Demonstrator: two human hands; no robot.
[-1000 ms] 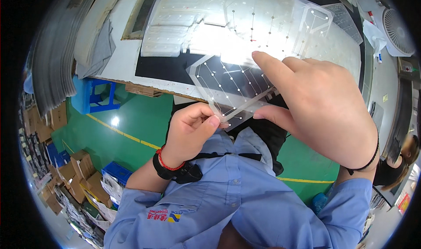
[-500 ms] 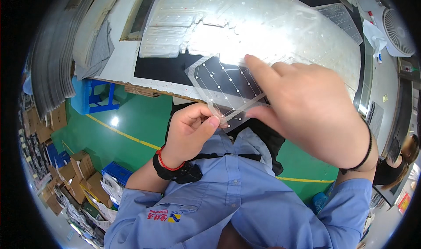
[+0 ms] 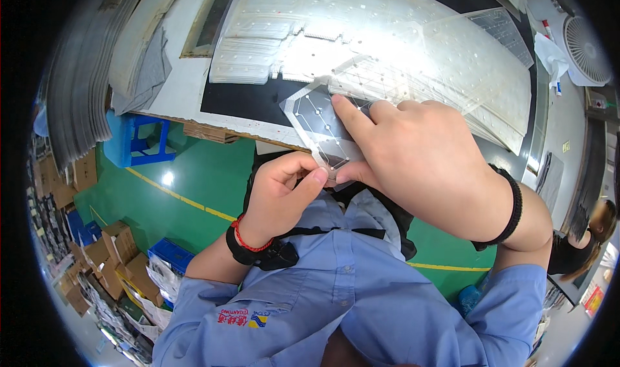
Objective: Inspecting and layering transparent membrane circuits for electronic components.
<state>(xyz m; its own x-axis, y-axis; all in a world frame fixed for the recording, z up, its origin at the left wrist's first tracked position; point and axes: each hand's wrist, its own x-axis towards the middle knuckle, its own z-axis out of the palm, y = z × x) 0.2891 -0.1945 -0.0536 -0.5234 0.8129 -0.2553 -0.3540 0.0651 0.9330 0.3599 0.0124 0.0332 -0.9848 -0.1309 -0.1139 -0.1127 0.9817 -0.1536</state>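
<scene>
A clear plastic film sheet (image 3: 314, 116) with printed lines and white dots lies partly over the table's near edge, its near corner lifted off. My left hand (image 3: 289, 185) pinches that near corner between thumb and forefinger. Over the right part of the sheet is my right hand (image 3: 416, 154), its forefinger stretched out onto the film and its thumb down beside my left fingertips. Thumb and forefinger are spread wide; the other fingers curl and are partly hidden. Behind them lies a broad stack of similar clear sheets (image 3: 258, 41).
The table edge (image 3: 239, 129) runs in front of me. Stacked grey sheets (image 3: 77, 76) stand at the left, above a blue stool (image 3: 139, 141). A white fan (image 3: 581, 47) is at the far right. Cardboard boxes (image 3: 123, 251) sit on the floor; another person (image 3: 581, 244) is at the right.
My right hand has moved left and its thumb has come to the film's near corner beside my left fingers. The film has shifted beneath it; my left hand keeps its pinch.
</scene>
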